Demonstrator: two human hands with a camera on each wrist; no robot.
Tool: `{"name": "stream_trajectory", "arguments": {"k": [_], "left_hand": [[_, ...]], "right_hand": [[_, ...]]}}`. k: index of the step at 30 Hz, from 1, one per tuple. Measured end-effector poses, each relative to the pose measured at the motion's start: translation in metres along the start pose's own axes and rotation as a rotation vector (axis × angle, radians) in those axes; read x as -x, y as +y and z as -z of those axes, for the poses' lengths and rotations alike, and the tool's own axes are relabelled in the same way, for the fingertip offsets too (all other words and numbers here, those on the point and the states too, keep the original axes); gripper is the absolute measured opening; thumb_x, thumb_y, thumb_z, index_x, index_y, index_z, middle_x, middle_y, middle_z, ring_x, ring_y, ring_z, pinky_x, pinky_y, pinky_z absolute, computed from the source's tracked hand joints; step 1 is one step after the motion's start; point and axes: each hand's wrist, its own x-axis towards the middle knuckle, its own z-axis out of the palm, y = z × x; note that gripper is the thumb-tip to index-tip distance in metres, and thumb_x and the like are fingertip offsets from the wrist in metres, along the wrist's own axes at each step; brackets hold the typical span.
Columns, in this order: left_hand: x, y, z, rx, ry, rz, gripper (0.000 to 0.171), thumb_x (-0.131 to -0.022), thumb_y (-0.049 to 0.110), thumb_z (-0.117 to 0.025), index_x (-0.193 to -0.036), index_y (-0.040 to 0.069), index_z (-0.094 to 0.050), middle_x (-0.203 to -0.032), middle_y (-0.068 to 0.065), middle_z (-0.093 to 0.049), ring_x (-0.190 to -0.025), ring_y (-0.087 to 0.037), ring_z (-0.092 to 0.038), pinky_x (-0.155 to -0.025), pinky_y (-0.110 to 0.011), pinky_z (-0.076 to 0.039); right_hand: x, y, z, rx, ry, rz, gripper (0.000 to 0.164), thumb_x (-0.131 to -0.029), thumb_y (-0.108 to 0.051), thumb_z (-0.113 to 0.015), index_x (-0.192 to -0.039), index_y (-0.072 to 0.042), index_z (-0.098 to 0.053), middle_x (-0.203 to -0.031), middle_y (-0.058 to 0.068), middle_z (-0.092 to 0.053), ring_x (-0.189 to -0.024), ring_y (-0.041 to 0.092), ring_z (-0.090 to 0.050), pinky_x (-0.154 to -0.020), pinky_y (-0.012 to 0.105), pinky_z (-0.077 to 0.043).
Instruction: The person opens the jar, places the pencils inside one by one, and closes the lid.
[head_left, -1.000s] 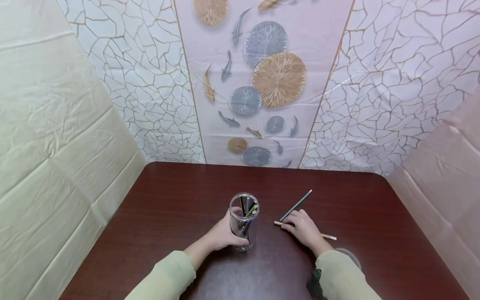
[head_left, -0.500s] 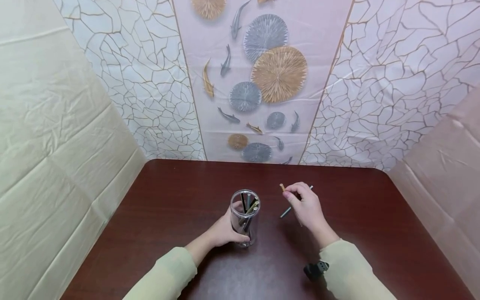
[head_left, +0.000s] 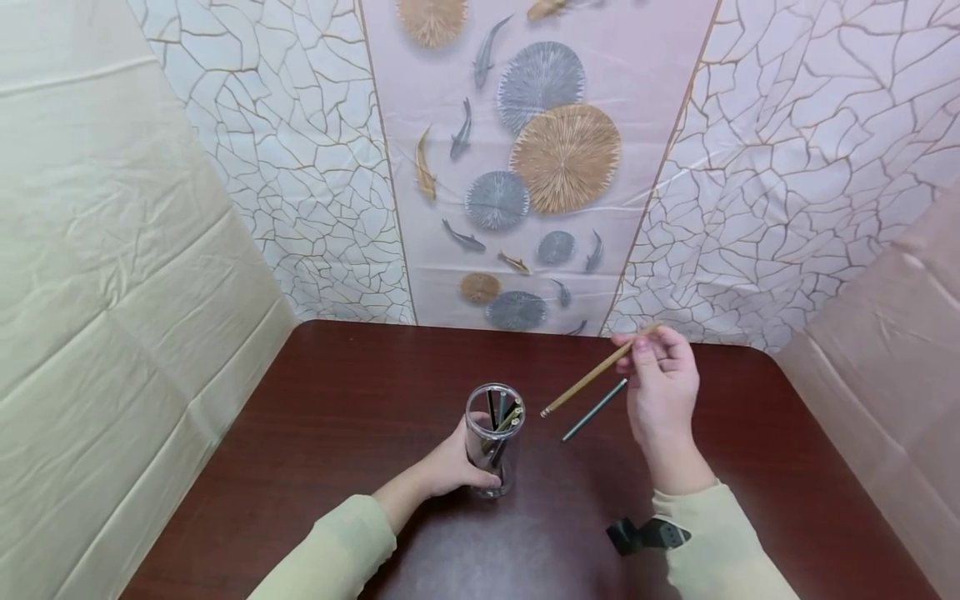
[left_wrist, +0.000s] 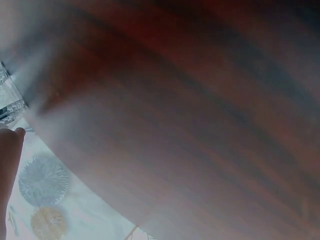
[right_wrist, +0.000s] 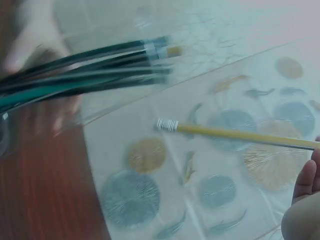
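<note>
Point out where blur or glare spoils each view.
Head: mostly sharp, though pale glare lies on the table nearer the camera than the cup; left wrist: hazy, the table's grain smeared, the backdrop somewhat clearer; right wrist: the cup's pencils blurred, the held pencil crisper, the top right washed out.

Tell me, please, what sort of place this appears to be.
Probably a screened indoor workspace: a dark red wood-grained table, a pale backdrop printed with fish, and creased cream sheets on both sides.
</note>
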Motion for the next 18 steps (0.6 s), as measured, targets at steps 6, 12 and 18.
{"name": "stream_trajectory", "arguments": {"k": [6, 12, 18], "left_hand": [[0.0, -0.002, 0.0, 0.013, 0.003, -0.021, 0.09, -0.063, 0.004, -0.082, -0.135, 0.006, -0.028, -0.119, -0.006, -0.056, -0.112, -0.015, -0.049, -0.1, -0.031, -0.03], [0.001, -0.004, 0.001, -0.013, 0.027, -0.033, 0.093, -0.062, 0.006, -0.083, -0.137, 0.006, -0.029, -0.124, -0.008, -0.054, -0.116, -0.018, -0.047, -0.101, -0.036, -0.029], [0.0, -0.004, 0.0, -0.017, 0.014, -0.031, 0.09, -0.063, 0.006, -0.083, -0.136, 0.007, -0.029, -0.121, -0.006, -0.055, -0.113, -0.016, -0.049, -0.099, -0.032, -0.031]], "right_hand": [[0.001, -0.003, -0.005, -0.19, 0.055, 0.0, 0.045, -0.089, 0.005, -0.057, -0.131, 0.002, -0.041, -0.08, 0.022, -0.065, -0.066, 0.023, -0.063, -0.058, 0.025, -0.051], [0.011, 0.009, -0.013, -0.15, -0.028, 0.033, 0.032, -0.091, 0.006, -0.052, -0.121, -0.001, -0.046, -0.083, 0.021, -0.066, -0.069, 0.022, -0.064, -0.061, 0.025, -0.051], [0.024, 0.017, -0.014, -0.057, -0.083, 0.0, 0.029, -0.092, 0.008, -0.05, -0.118, -0.003, -0.049, -0.085, 0.018, -0.067, -0.07, 0.02, -0.063, -0.064, 0.025, -0.051]]}}
